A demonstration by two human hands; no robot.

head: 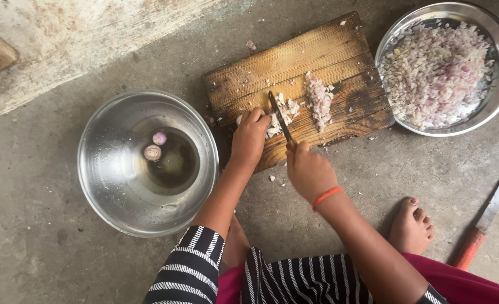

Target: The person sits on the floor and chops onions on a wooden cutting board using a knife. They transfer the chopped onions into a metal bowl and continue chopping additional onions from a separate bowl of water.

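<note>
Right hand grips knife; left hand pins onion pieces on cutting board.

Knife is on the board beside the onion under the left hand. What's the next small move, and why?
Probably bring the knife down through the onion piece again. The left hand pins a part-cut piece on the cutting board, the right hand holds the blade just beside those fingers, and the bits there look coarser than the chopped pile.
</note>
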